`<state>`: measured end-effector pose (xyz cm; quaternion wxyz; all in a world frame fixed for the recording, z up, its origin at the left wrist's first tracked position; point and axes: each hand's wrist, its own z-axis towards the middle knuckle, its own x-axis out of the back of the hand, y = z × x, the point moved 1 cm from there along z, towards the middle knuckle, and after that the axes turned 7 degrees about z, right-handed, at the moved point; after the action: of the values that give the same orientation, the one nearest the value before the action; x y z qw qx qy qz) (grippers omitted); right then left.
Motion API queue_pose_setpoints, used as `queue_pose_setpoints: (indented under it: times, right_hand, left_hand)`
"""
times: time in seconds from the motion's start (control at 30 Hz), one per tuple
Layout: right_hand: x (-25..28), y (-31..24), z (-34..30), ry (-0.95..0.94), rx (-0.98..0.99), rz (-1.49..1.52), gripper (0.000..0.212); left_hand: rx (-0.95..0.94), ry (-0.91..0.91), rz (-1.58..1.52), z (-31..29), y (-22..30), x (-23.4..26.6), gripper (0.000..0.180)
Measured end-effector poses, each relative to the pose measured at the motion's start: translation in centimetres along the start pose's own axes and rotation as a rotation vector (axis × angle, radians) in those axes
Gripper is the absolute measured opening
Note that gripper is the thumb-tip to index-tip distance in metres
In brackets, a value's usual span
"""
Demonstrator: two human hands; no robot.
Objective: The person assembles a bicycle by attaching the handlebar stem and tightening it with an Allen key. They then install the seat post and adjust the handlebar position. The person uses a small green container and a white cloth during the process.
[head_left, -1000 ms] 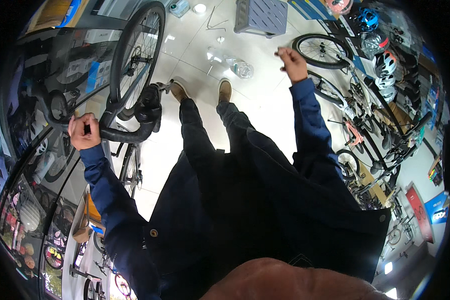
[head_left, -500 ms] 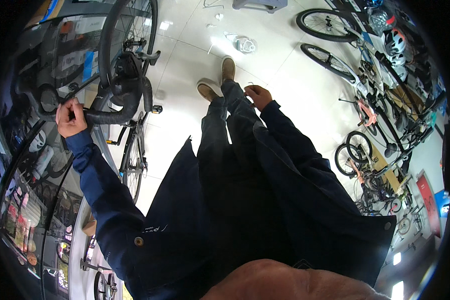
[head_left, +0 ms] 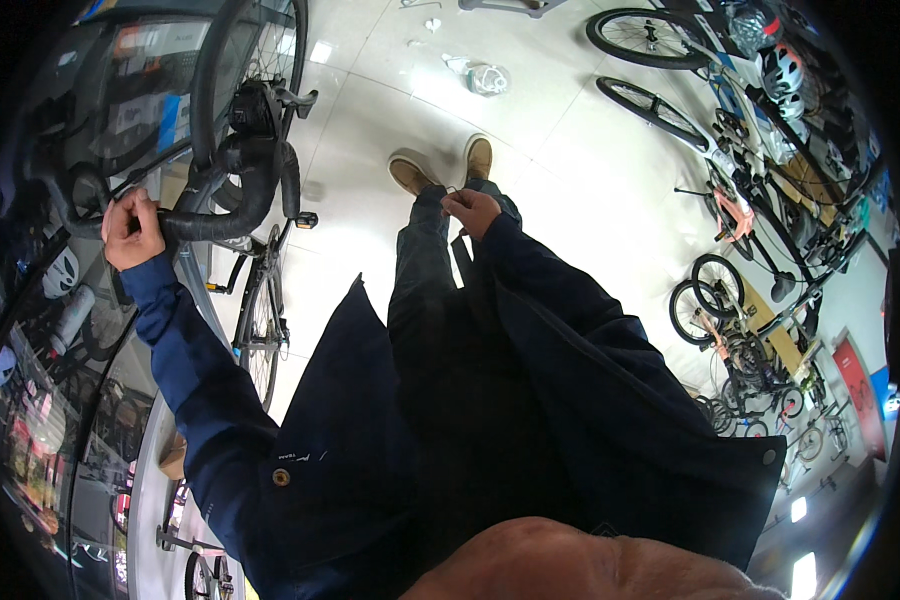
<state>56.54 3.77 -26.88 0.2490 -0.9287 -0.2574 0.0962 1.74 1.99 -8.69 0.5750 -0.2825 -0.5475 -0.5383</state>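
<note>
At the left, my left hand (head_left: 133, 230) is closed around the flat top of a drop handlebar (head_left: 215, 224) wrapped in black tape. The thumb and forefinger curl together, and the bar runs on to both sides of the hand. The handlebar belongs to a road bike whose wheel (head_left: 260, 345) shows below it. In front of my legs, my right hand (head_left: 473, 212) is closed in a pinch. A thin dark bit sticks out at its fingertips, too small to name.
Glass-fronted shelves with a white helmet (head_left: 60, 272) stand beyond the handlebar. A clear crumpled plastic item (head_left: 487, 80) lies on the tiled floor ahead of my shoes (head_left: 479, 157). Bikes, including a pink-framed one (head_left: 735, 215), and helmets (head_left: 782, 70) line the right side.
My right hand has moved left and slightly nearer, to in front of my legs. My feet have shifted, the right shoe now farther right. My left hand stays on the handlebar.
</note>
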Motion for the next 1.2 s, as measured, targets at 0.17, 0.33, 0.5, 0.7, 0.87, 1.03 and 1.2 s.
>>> queue_pose_setpoints:
  times: [0.17, 0.33, 0.5, 0.7, 0.87, 1.03, 1.2]
  right_hand:
    - [1.6, 1.2, 0.8, -0.014, -0.011, -0.067, 0.033]
    - [3.3, 3.0, 2.1, -0.024, -0.024, -0.095, 0.035]
    - [3.6, 4.1, 3.0, -0.012, -0.085, -0.131, 0.036]
    - [4.8, 2.2, 4.6, -0.031, -0.095, -0.143, 0.043]
    - [8.5, -0.6, 8.3, -0.003, -0.054, -0.148, 0.047]
    - [15.0, -5.5, 15.3, 0.025, -0.096, -0.229, 0.040]
    - [22.0, -10.6, 26.5, 0.042, -0.059, -0.271, 0.035]
  left_hand:
    - [0.014, -0.059, -0.009, -2.2, -0.8, 0.9, 0.020]
    - [0.059, -0.055, -0.003, -4.5, -1.2, 1.7, 0.021]
    - [0.102, -0.096, 0.029, -7.0, -1.5, 2.8, 0.029]
    - [0.129, 0.036, -0.021, -8.9, -0.6, 3.4, 0.019]
    - [0.255, 0.304, 0.346, -10.8, 0.5, 3.2, 0.054]
    - [0.799, 0.416, 0.062, -15.7, -1.8, 2.0, 0.077]
    - [1.117, 0.280, -0.292, -20.5, -7.3, 4.1, 0.056]
